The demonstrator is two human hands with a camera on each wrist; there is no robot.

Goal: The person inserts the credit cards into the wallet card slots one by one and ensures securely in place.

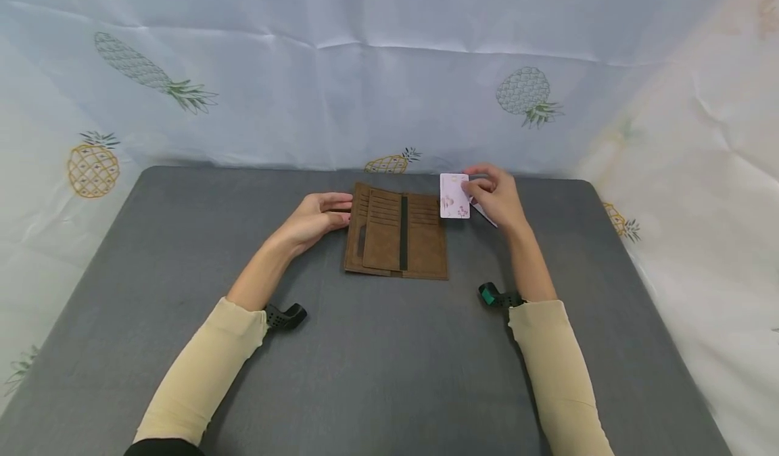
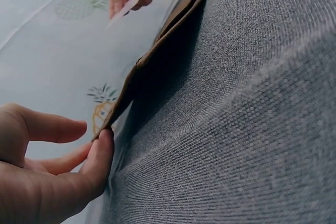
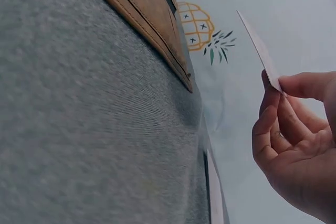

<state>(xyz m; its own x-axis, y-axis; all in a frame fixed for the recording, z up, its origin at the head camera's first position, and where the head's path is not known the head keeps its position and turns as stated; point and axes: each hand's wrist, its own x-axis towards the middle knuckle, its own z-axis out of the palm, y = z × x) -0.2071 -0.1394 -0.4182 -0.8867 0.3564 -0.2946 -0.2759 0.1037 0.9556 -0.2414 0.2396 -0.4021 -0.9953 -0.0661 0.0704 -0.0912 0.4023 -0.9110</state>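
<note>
A brown bifold wallet [image 1: 383,233] lies spread on the grey table, its card slots facing up and a dark band down its middle. At its left edge is my left hand [image 1: 316,219]; in the left wrist view the fingertips hold that slightly raised edge [image 2: 118,103]. My right hand [image 1: 496,195] pinches a pale pink card [image 1: 453,195] between thumb and fingers, just beside the wallet's upper right corner. In the right wrist view the card [image 3: 262,56] appears nearly edge-on, held off the table.
Partly hidden behind the right hand, another pale card-like piece [image 1: 485,214] with a dark edge is on the table. A white curtain [image 1: 341,104] with pineapple prints hangs behind the grey tabletop [image 1: 389,361]. Black wrist mounts stick out from both cream sleeves.
</note>
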